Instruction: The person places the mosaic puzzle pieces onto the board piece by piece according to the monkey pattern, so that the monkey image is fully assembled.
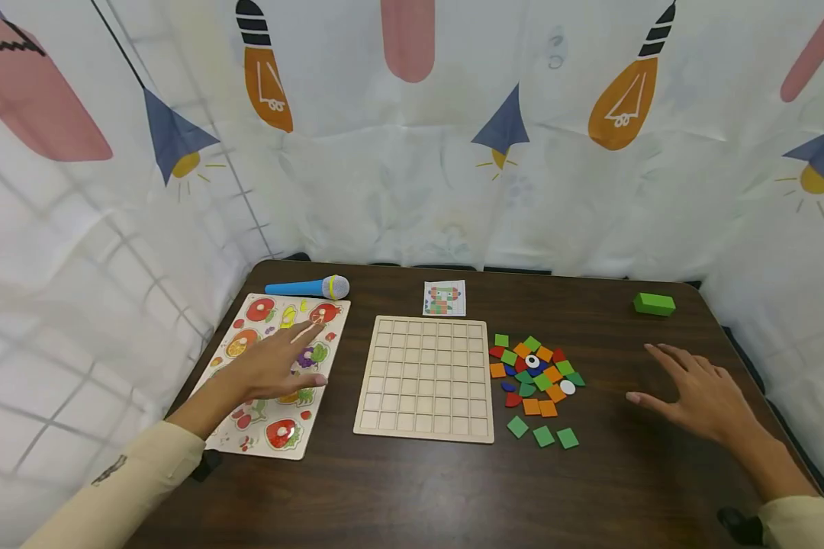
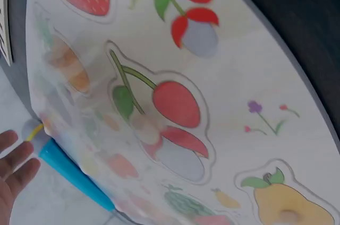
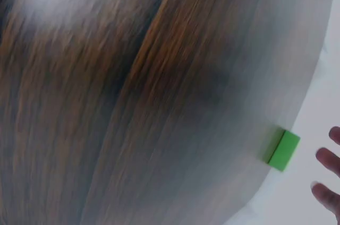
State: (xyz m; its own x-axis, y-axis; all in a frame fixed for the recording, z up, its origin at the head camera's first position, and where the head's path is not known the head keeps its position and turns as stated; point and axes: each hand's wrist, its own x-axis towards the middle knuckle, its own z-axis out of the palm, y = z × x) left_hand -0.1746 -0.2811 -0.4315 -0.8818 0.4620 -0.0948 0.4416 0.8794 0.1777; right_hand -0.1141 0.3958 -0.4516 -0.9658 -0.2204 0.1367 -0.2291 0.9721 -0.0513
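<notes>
My left hand (image 1: pixel 275 366) is spread over the fruit puzzle board (image 1: pixel 291 450) at the table's left; whether it touches the board I cannot tell. Its fingertips (image 2: pixel 24 169) also show in the left wrist view. My right hand (image 1: pixel 703 396) has its fingers extended over the table's right side and holds nothing. The green block (image 1: pixel 655 304) lies beyond it. Between the hands is a square wooden grid board (image 1: pixel 423 379) with bare cells. Right of that board lies a loose cluster of coloured shape tiles (image 1: pixel 542 381), with several green squares (image 1: pixel 543 436) nearer the front.
A toy microphone (image 1: pixel 302 288), blue with a grey head, lies behind the fruit board. Behind the grid board is a small pattern card (image 1: pixel 444 298). A printed white curtain (image 1: pixel 398 198) hangs along the far edge of the dark wooden table (image 1: pixel 412 496) and at both sides.
</notes>
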